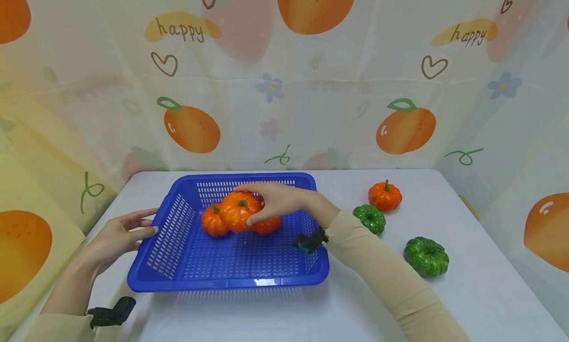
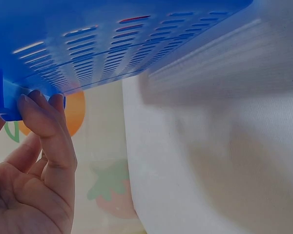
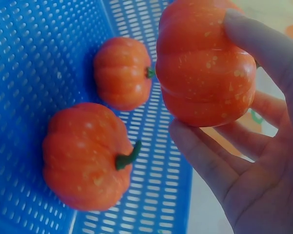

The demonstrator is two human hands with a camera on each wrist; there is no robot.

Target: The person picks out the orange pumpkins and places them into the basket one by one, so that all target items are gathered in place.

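My right hand (image 1: 282,199) grips a small orange pumpkin (image 1: 235,217) with a green stem, thumb on one side and fingers on the other. In the right wrist view, the held pumpkin (image 3: 205,68) is raised over a blue slotted plastic basket (image 1: 226,284). Two more orange pumpkins lie in the basket: one at the left (image 1: 212,222), and one at the right (image 1: 269,226) partly covered by the held one and my hand. My left hand (image 1: 116,239) holds the basket's left rim; in the left wrist view, its fingers (image 2: 49,129) curl at the edge.
On the white table (image 1: 471,218) to the right of the basket sit another orange pumpkin (image 1: 385,197), a green pumpkin (image 1: 370,219) partly behind my right sleeve, and a larger green pumpkin (image 1: 426,257). A fruit-print curtain (image 1: 311,119) hangs behind the table.
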